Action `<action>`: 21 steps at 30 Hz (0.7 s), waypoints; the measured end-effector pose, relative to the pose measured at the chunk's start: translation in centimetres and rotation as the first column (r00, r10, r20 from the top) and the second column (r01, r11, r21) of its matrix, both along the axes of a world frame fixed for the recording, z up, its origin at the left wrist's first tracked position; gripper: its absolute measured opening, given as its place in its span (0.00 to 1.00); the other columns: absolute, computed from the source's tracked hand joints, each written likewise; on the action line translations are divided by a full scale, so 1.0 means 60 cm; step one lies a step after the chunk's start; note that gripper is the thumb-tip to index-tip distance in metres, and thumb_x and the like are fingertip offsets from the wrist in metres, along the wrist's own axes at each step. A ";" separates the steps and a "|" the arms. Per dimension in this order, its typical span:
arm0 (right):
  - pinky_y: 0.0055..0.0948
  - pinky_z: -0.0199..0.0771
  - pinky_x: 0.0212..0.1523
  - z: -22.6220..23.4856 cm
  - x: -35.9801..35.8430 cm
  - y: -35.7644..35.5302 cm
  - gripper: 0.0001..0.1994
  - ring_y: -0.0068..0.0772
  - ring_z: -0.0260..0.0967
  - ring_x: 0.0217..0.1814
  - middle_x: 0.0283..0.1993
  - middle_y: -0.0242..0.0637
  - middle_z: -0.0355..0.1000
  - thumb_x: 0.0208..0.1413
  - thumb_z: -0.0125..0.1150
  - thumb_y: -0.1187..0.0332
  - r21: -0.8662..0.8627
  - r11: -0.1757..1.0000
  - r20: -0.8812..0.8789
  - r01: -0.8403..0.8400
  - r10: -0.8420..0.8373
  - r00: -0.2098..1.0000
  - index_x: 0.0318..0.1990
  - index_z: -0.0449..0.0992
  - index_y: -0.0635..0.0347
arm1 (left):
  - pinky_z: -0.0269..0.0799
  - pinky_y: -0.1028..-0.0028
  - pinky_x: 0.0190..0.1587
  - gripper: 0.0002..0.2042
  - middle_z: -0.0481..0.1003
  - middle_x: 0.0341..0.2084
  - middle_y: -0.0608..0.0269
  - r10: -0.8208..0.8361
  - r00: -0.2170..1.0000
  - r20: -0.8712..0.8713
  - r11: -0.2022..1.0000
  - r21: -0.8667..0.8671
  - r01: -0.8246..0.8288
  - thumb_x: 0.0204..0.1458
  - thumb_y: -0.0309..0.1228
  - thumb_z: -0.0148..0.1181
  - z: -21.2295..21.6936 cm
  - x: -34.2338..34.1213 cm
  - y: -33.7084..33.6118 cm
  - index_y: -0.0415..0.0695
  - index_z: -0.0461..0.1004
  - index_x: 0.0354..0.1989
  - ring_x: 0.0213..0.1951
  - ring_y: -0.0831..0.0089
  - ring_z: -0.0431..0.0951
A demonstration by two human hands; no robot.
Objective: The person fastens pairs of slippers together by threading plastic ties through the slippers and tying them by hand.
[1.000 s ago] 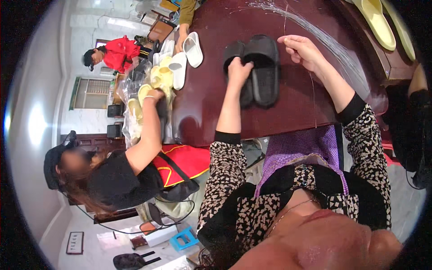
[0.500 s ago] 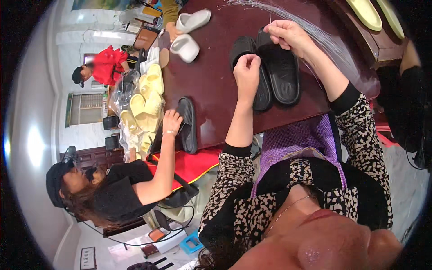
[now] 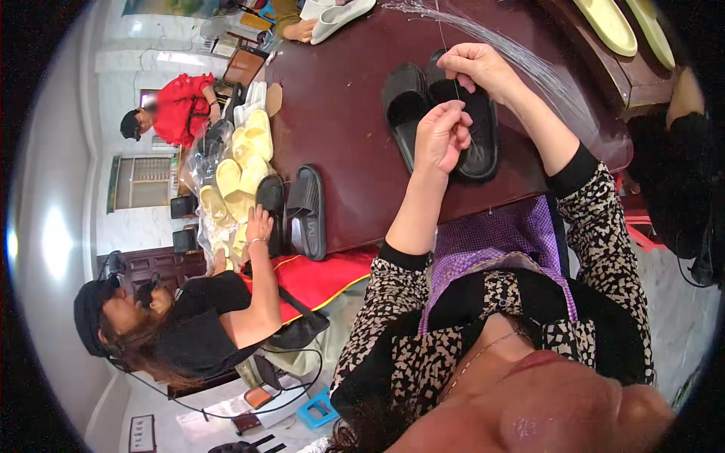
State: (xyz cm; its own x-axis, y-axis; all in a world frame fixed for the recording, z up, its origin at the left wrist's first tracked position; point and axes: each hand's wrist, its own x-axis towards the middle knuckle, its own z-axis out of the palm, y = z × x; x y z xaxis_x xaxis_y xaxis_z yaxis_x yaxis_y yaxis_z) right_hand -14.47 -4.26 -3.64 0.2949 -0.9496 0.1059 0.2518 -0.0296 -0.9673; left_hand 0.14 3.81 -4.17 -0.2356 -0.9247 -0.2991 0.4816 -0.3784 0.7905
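Observation:
Both of my hands are over a pair of black slide sandals on the dark red table. My left hand (image 3: 444,137), thumb and fingers pinched together, is above the gap between the left sandal (image 3: 403,92) and the right sandal (image 3: 483,147). Higher up and slightly right, my right hand (image 3: 481,71) is pinched over the toe end of the right sandal. A thin strand (image 3: 457,89) runs between my fingertips, and its free end rises past the right hand. Partly behind my hands and wrists, the sandals lie side by side.
Loose thin pale strands (image 3: 521,60) spread across the table's right side. Pale yellow slides (image 3: 606,26) rest on a wooden ledge at upper right. At left, a co-worker's hand (image 3: 259,223) touches a dark slide beside another (image 3: 306,211). Yellow slides (image 3: 253,174) pile behind; white slippers (image 3: 340,19) sit far.
My left hand has moved right, off the left sandal and closer to my right hand. The co-worker at left now touches the other dark slide; the far white slippers have shifted away.

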 end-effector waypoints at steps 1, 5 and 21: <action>0.15 0.59 0.17 -0.001 -0.002 -0.001 0.07 0.12 0.59 0.19 0.22 0.26 0.69 0.53 0.58 0.65 0.000 1.000 0.001 -0.001 0.001 1.000 0.31 0.77 0.59 | 0.58 0.78 0.17 0.06 0.73 0.23 0.59 -0.018 1.000 0.013 1.000 -0.002 0.018 0.54 0.28 0.53 0.002 0.003 0.001 0.39 0.71 0.38 0.15 0.79 0.64; 0.15 0.59 0.17 0.000 -0.011 -0.006 0.07 0.12 0.59 0.19 0.21 0.25 0.67 0.53 0.58 0.65 -0.028 0.998 -0.083 -0.053 0.050 0.995 0.31 0.77 0.59 | 0.57 0.79 0.16 0.06 0.73 0.22 0.60 -0.148 0.988 0.036 0.989 -0.003 0.148 0.54 0.28 0.54 0.014 0.008 0.005 0.40 0.71 0.38 0.15 0.80 0.62; 0.14 0.59 0.20 0.054 0.007 0.072 0.08 0.13 0.58 0.19 0.24 0.26 0.67 0.55 0.56 0.68 -0.034 0.997 -0.125 -0.072 0.067 0.990 0.36 0.76 0.64 | 0.55 0.82 0.12 0.05 0.67 0.15 0.69 -0.200 0.969 -0.145 0.980 -0.014 0.200 0.53 0.27 0.56 0.033 -0.001 0.045 0.38 0.72 0.34 0.10 0.84 0.59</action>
